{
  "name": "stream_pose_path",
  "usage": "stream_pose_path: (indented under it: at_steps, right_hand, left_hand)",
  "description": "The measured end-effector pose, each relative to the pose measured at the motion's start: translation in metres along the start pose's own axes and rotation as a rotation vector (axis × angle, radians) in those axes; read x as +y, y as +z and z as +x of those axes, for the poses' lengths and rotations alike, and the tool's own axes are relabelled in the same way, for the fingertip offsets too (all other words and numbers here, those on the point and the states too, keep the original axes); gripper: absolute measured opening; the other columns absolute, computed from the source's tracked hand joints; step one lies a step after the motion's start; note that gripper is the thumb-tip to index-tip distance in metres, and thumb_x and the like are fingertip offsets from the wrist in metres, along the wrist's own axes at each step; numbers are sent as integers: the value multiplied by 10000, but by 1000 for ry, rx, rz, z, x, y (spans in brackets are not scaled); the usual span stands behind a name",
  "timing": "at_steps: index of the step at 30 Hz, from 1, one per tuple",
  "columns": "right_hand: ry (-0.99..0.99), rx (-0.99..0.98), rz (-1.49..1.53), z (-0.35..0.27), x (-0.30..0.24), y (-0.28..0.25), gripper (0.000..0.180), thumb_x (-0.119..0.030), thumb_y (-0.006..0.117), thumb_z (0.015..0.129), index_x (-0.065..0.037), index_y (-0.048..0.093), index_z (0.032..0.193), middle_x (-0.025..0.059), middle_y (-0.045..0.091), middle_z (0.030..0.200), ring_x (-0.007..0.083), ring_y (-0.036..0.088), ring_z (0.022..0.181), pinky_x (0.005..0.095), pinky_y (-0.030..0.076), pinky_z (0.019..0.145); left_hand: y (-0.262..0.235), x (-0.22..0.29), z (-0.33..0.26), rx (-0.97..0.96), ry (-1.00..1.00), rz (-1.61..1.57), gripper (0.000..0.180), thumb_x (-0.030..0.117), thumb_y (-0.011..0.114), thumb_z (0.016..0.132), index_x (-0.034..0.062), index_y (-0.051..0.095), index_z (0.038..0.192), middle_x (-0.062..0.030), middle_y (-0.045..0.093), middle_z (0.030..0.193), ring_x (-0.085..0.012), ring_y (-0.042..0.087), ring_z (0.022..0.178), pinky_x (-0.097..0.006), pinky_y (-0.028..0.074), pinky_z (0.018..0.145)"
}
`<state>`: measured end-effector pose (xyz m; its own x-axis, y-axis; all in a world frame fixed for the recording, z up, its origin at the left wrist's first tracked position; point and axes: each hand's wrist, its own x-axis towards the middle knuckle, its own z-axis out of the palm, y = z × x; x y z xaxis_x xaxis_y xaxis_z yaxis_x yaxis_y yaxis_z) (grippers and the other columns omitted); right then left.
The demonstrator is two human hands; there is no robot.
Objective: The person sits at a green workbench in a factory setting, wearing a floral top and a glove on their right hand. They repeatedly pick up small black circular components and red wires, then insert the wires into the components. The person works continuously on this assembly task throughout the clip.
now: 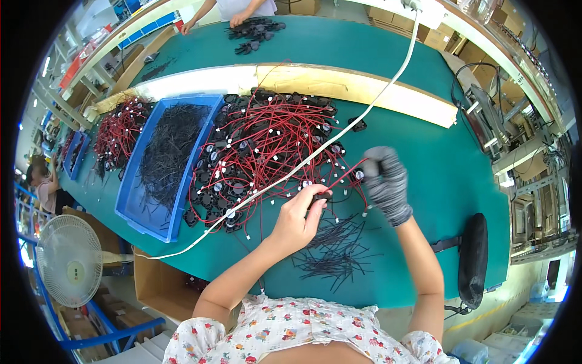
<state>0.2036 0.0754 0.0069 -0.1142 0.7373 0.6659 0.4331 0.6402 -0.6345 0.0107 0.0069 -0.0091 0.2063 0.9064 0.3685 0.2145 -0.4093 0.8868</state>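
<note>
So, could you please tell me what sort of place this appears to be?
Probably a small-parts assembly workshop: a large heap of red-wired black parts lies on the green worktable, a blue tray holds many thin dark strips, and another person handles black pieces opposite.

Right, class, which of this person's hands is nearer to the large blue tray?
The left. The bare left hand is to the right of the large blue tray, apart from it; the gloved right hand is farther to the right.
</note>
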Motion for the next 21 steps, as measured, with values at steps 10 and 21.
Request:
stream_pose_path:
  at_steps: [10, 21]
  right_hand:
    - [669, -929, 366, 9, -40, -75, 127, -144, 616, 793, -25, 653, 818, 60, 626, 669, 81, 517, 465, 214, 423, 445]
    - [-28, -88, -111, 0, 5, -7, 115, -48, 578, 821, -9, 624, 919, 68, 639, 813, 136, 592, 699, 260, 481, 637]
  left_hand:
    - [-24, 0, 3, 272, 105, 32, 198, -36, 411, 872, -25, 486, 1054, -137, 606, 1009, -132, 607, 798, -243, 512, 669]
    - [-4, -11, -9, 11, -86, -103, 205, 17, 442, 886, -6, 466, 1088, -119, 608, 985, -152, 622, 796, -254, 520, 674]
